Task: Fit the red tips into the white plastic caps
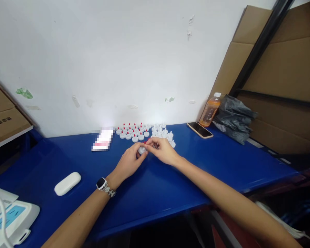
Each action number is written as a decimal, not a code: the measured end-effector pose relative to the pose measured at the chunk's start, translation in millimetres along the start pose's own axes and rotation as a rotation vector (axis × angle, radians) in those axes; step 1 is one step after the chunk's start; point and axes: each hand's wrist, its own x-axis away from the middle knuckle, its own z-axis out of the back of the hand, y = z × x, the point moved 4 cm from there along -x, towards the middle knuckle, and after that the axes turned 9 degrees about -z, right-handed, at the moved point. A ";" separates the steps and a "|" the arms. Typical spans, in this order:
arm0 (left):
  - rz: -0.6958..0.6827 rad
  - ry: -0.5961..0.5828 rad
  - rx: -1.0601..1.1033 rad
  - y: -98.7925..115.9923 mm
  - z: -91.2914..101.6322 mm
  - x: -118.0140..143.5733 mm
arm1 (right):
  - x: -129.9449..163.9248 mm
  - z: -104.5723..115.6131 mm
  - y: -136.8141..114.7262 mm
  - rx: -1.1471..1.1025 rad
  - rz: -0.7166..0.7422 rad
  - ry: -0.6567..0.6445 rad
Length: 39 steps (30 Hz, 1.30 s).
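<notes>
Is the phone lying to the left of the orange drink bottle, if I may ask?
Yes, the phone lies flat on the blue table, left of the orange drink bottle.

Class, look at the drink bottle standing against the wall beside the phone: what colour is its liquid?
Orange, under a white cap; the bottle shows best in the head view.

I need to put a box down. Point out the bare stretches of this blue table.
Blue tabletop is bare between the white oval case and the near edge, and right of the black phone. Crowded at the wall: small white caps, both hands.
</notes>
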 end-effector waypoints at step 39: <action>-0.027 -0.117 -0.065 -2.3 -3.2 -0.3 | 13.3 51.0 22.4 0.587 0.051 0.098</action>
